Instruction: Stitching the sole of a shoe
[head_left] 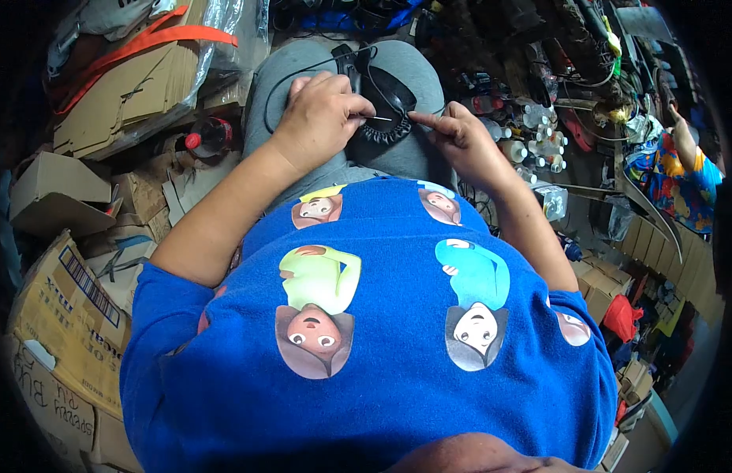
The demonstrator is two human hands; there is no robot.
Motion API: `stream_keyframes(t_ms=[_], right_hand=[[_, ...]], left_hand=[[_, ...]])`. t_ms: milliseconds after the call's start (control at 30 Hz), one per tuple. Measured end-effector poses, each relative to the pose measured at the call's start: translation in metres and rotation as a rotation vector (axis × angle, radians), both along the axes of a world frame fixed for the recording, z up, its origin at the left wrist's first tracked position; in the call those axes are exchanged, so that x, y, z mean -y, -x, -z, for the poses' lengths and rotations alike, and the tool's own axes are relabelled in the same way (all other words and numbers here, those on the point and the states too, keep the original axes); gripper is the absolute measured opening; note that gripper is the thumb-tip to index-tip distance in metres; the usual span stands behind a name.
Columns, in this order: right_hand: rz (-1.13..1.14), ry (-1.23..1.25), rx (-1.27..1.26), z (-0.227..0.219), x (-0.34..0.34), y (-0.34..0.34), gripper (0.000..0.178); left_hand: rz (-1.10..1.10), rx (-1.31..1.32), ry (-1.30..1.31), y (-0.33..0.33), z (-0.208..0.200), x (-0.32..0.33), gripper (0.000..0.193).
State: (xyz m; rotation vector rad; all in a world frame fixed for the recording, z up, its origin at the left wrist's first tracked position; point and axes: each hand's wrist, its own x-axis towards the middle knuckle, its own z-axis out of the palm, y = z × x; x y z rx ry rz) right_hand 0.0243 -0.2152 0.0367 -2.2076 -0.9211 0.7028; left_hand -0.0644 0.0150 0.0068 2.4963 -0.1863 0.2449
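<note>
My left hand (323,110) is closed, thumb and fingers pinching a thin metal needle-like tool (379,118) that points right. Its tip lies over a dark, glossy black piece (390,88) resting between my grey-clad thighs. Along the near edge of that piece runs a row of black loops (384,135). My right hand (463,143) has its index finger stretched out, the tip at the right side of the black piece; its other fingers are curled, with nothing visible in them. A thin black cord (291,73) curves across my left thigh and up to the piece.
Flattened cardboard (141,98) with an orange strap (169,35) leans at the left, above a red-capped bottle (211,138). Open cartons (62,193) stand lower left. Several plastic bottles (539,146) crowd the right. Another person's arm (683,140) shows at the far right.
</note>
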Motion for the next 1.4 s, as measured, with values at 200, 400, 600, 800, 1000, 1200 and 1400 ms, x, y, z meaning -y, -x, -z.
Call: stream_keyframes(t_ms=[200, 400, 600, 800, 1000, 1200, 1400], right_hand=[[-0.069, 0.019, 0.412, 0.016, 0.005, 0.014, 0.047], [0.048, -0.068, 0.155, 0.022, 0.005, 0.007, 0.039], [0.01, -0.026, 0.192, 0.019, 0.005, 0.005, 0.039], [0.065, -0.027, -0.063, 0.015, 0.006, -0.006, 0.035], [-0.066, 0.028, -0.152, 0.007, 0.001, -0.032, 0.042], [-0.058, -0.001, -0.212, 0.011, -0.005, -0.04, 0.036], [-0.073, 0.0, -0.239, 0.01, -0.005, -0.043, 0.035]], left_hand=[[-0.027, 0.013, -0.031, 0.0, 0.003, 0.003, 0.016], [-0.041, -0.012, -0.054, -0.002, 0.005, 0.005, 0.013], [-0.045, 0.006, -0.033, -0.004, 0.005, 0.007, 0.013], [0.092, -0.004, 0.242, -0.011, 0.005, 0.001, 0.013], [0.04, 0.033, 0.133, -0.017, 0.011, -0.002, 0.015], [0.035, 0.016, 0.13, -0.018, 0.013, -0.001, 0.014], [0.025, -0.007, 0.116, -0.018, 0.013, 0.001, 0.013]])
